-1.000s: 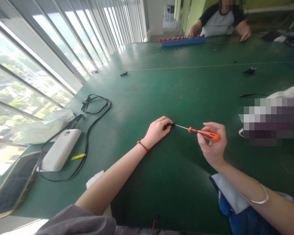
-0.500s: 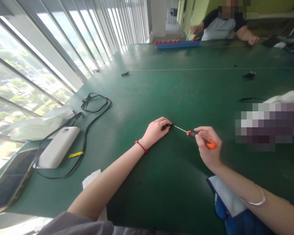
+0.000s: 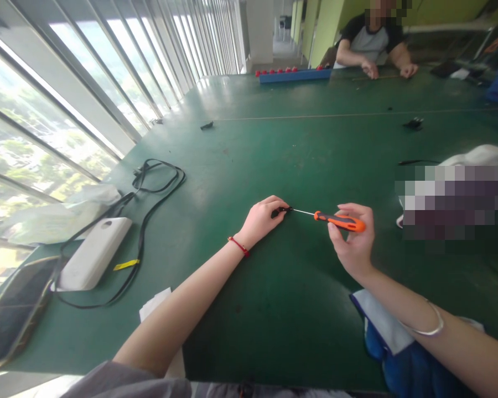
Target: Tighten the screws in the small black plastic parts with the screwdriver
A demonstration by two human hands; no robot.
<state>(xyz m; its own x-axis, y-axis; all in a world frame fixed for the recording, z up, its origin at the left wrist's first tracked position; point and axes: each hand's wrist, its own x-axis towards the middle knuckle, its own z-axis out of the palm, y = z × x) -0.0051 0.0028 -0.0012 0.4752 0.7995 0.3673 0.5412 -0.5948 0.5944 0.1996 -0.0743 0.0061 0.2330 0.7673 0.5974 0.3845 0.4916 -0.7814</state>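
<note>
My left hand (image 3: 262, 219) rests on the green table (image 3: 299, 160) with its fingers pinched round a small black part (image 3: 279, 210). My right hand (image 3: 352, 243) grips an orange-handled screwdriver (image 3: 339, 221) that lies nearly level. Its thin metal shaft points left, and its tip meets the black part at my left fingertips. A red string circles my left wrist and a thin bangle my right forearm.
A white power bank (image 3: 93, 253) with a looped black cable (image 3: 157, 185) and a phone (image 3: 12, 314) lie at the left. Small black parts (image 3: 413, 123) lie further back. A blue rack with red knobs (image 3: 292, 74) stands before a seated person (image 3: 371, 41). Blue cloth (image 3: 402, 359) lies under my right arm.
The screwdriver handle has turned in my right fingers, tilting down and back to level. The far person's hands have moved from the blue rack to the table before them. My left hand stays put.
</note>
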